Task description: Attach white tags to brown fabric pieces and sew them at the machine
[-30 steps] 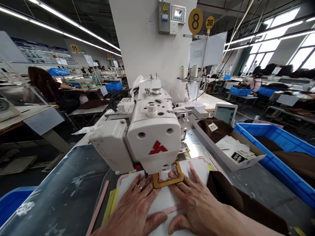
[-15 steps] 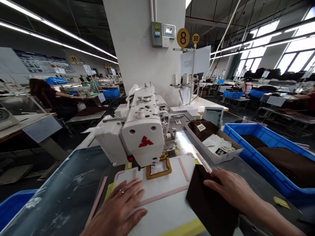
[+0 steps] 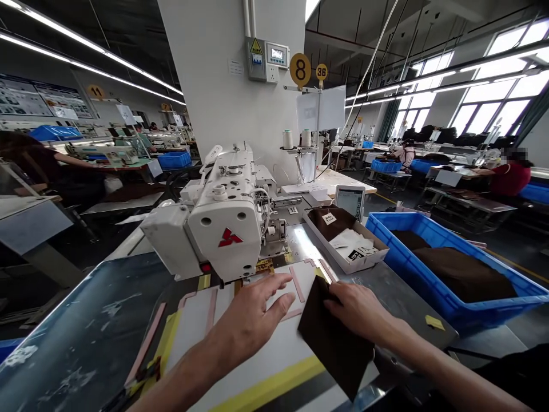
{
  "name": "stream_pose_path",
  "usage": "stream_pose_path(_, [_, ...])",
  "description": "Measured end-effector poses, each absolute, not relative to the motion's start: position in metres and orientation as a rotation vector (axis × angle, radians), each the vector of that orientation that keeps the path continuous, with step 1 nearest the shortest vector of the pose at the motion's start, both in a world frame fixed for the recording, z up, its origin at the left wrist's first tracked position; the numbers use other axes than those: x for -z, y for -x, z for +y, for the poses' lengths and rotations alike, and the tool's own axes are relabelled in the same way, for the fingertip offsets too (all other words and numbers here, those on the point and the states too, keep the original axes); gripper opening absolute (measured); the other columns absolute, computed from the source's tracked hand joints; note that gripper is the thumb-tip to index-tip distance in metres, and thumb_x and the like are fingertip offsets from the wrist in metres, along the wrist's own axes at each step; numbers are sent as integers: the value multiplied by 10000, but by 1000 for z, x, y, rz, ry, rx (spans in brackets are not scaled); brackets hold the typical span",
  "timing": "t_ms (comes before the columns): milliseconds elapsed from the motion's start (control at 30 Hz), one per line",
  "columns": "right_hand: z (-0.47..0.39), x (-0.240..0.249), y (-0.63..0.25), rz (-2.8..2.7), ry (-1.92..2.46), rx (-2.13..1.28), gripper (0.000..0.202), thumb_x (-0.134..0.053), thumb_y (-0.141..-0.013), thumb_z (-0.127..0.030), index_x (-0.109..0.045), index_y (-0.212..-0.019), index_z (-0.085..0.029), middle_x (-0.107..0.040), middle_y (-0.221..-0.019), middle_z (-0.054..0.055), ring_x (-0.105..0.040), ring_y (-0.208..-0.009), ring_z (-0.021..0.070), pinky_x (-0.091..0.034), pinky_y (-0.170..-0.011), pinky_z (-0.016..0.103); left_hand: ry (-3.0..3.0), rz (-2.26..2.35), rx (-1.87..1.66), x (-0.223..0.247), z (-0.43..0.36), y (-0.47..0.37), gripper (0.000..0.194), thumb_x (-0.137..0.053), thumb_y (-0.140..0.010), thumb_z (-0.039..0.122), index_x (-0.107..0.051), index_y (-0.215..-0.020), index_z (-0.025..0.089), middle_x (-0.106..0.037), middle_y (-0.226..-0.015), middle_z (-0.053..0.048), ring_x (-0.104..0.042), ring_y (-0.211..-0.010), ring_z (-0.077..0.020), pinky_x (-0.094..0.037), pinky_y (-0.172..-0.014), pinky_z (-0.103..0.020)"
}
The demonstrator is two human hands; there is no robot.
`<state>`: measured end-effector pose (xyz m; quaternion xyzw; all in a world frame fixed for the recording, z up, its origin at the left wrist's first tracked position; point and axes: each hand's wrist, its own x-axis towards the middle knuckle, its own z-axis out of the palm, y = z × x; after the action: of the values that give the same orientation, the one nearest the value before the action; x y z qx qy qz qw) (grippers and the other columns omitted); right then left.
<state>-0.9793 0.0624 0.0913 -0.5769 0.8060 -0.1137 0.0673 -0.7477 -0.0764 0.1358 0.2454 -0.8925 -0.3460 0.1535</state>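
My right hand [image 3: 360, 306] grips the upper edge of a dark brown fabric piece [image 3: 328, 337], thumb on the near side. The fabric hangs tilted over the right part of a white sewing template [image 3: 253, 357] edged with pink strips and yellow tape. My left hand [image 3: 253, 312] hovers over the template's middle, thumb and fingers apart, with nothing in it. Just beyond that hand is the head of a white sewing machine [image 3: 225, 232] with a red logo. My left hand hides most of the yellow-brown frame under the machine head.
Right of the machine, a white box [image 3: 338, 260] holds brown fabric and white labels. Farther right is a blue crate [image 3: 454, 297] with brown fabric. A small screen [image 3: 349, 203] and thread cones [image 3: 295, 139] stand behind. Scissors or snips [image 3: 143, 372] lie at the template's left edge.
My left hand has lifted off the template and moved right, towards the fabric. My right hand still holds the brown fabric. The whole view has turned a little to the right.
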Motion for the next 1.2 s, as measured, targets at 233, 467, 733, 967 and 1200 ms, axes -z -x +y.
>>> stream_pose_path(233, [75, -191, 976, 1280, 1492, 1044, 189, -712, -953, -287, -603, -952, -133, -575, -799, -7, -538, -642, 131, -382, -548, 166, -210, -2488, 1532, -179, -72, 774, 620, -731, -903, 492, -573, -1449, 244, -663, -1338, -78, -633, -1203, -253, -536, -932, -321])
stream_pose_path(467, [52, -187, 996, 1304, 1232, 1161, 336, -828, -847, -347, -604, -940, -115, -607, -840, 32, -563, -703, 147, -416, -574, 158, -504, -1943, 2369, -173, -78, 740, 341, -721, -948, 427, -637, -1120, 144, -720, -1046, -78, -694, -910, -171, -520, -792, -261])
stream_pose_path(733, [32, -113, 1000, 1350, 1148, 1148, 429, -837, -801, -460, -583, -941, -143, -520, -783, -5, -471, -640, 127, -318, -501, 154, -937, -2070, 2045, -113, -93, 686, 418, -747, -882, 515, -559, -987, 157, -507, -783, 32, -407, -679, -90, -277, -604, -214])
stream_pose_path(967, [49, -129, 972, 1579, 1752, 974, 285, -667, -1004, -328, -640, -1251, -189, -597, -1196, 57, -582, -1047, 248, -497, -855, 299, -813, -2321, 1900, -128, -91, 668, 260, -636, -963, 421, -597, -976, 164, -477, -809, 20, -376, -713, -113, -281, -634, -248])
stream_pose_path(1200, [26, -168, 914, 1213, 2056, 706, 119, -784, -991, -157, -670, -986, -192, -594, -840, -60, -555, -756, 127, -396, -636, 175, -521, -2465, 1847, -163, -92, 689, 159, -658, -968, 325, -622, -978, 170, -476, -777, 38, -361, -681, -93, -281, -606, -230])
